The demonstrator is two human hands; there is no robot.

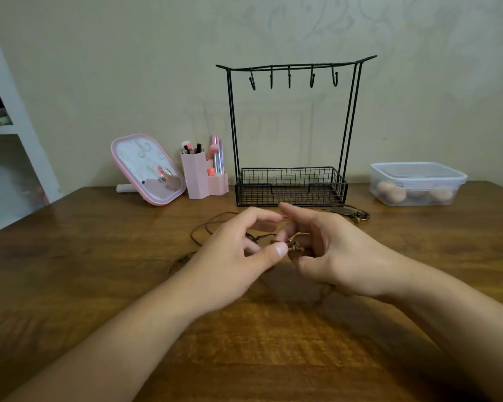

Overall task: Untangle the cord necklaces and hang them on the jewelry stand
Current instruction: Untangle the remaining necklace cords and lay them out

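Across the wooden table [70, 271], with the jewelry stand [292, 134] as landmark: stand upright at the far edge against the wall, black wire, five hooks [289, 78] along the top bar, all bare, mesh basket at its foot. Left of the stand, a pink organizer [199, 178] with brushes, then a pink-framed mirror [148, 169]. Right of the stand, a lidded clear box [417, 182].

Directly in front of the stand, both hands meet low over the table. Left hand [233, 253]: thumb and fingers curled, pinching at the knotted part of the cord necklaces [295, 246]. Right hand [331, 250]: fingers curled round the same small cluster of cord and pendant, index raised. Loose brown loops [204, 230] trail on the table to the left of the hands; another bundle with metal pieces [357, 214] lies just in front of the stand's basket, right side.

Judgement: untangling stage, nothing hung yet. Cord looks thin, light and limp, so it will snag and tighten if pulled. Best hold is on the strands either side of the knot, easing loops open; lift by the cord loop, not the pendant, for hanging.
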